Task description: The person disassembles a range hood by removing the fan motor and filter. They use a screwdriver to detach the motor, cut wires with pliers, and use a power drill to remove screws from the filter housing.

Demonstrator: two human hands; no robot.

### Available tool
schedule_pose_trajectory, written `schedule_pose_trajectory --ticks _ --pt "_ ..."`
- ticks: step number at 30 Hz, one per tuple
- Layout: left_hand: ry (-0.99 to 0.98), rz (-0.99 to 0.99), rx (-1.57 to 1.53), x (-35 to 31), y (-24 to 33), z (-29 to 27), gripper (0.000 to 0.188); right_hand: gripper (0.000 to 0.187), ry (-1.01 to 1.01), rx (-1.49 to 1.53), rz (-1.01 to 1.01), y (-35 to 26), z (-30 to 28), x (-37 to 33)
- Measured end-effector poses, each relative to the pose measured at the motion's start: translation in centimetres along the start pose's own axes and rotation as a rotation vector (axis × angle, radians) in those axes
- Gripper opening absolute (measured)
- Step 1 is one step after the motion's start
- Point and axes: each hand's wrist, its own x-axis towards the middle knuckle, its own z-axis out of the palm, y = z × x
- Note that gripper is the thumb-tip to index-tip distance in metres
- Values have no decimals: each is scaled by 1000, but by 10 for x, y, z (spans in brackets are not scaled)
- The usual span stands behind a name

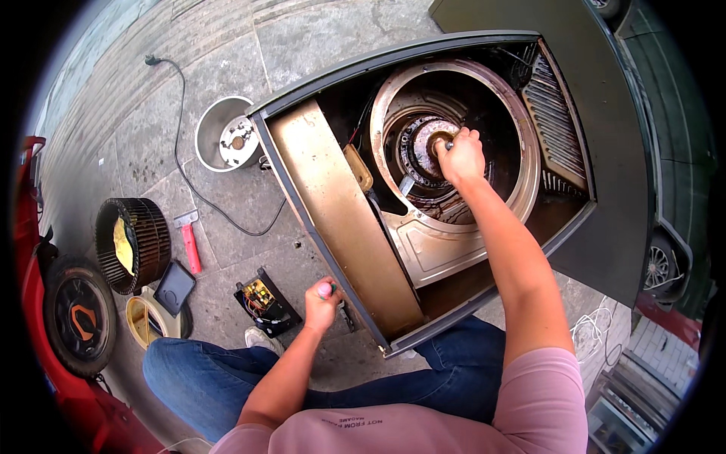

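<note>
A range hood body [344, 219] lies open in front of me, its round fan housing [454, 219] showing greasy metal. Inside that ring sits a grimy round motor [418, 155]. My right hand [464, 160] reaches into the housing, fingers closed at the motor's centre around a small dark piece with a metallic end; its kind is mostly hidden. Beside the hood's near left edge, my left hand [321, 306] is closed round a handle with a pink rounded end [325, 290] and a bit of green; the rest is hidden by the fist.
Left of the hood lie a metal pot [224, 135], a black power cord [180, 144], a fan wheel [144, 246], a red-handled scraper [190, 246], a cream ring [140, 321] and an open circuit box [266, 303]. A red vehicle with a wheel [79, 316] stands far left.
</note>
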Motion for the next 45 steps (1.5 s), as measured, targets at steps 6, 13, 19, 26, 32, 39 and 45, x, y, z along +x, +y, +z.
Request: schedule_pose_trajectory --ticks 6,13,19,26,32,39,45 --pt "-57 -345 -466 1 -1 9 11 57 -173 -69 -13 1 -11 23" --pt "-19 -463 -475 -1 16 17 9 57 -412 -188 -92 -7 -27 50" --pt "-59 -260 -332 3 37 0 6 73 -358 -244 -76 5 -19 48" --pt "-143 -273 -344 5 49 -8 10 92 -263 -160 -1 9 -14 37" --pt "-108 -221 -248 5 55 -7 16 69 -258 -144 -210 19 -6 45" --pt "-93 -148 -78 -6 44 -8 20 55 -95 -102 -165 3 -11 13" --pt "-6 57 180 1 27 -9 25 56 -102 -192 -209 -10 -27 -3"
